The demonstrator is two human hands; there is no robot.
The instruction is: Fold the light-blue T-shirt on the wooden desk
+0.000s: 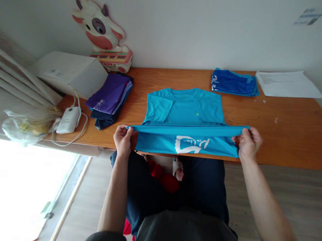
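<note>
Blue shirt (182, 112) looks partway folded. Done: sleeves appear laid inward over the body. In hand: a doubled strip across the lower part, raised. Not yet done: upper half lies flat on the table (295, 133), collar unfolded. Left hand (123, 137) pinches the strip's left end; right hand (248, 141) pinches its right end. Shirt spans between both, collar beyond them, white print between them. Folded purple stack (110, 91) sits beyond the left hand, folded dark-blue garment (231, 84) beyond the right.
</note>
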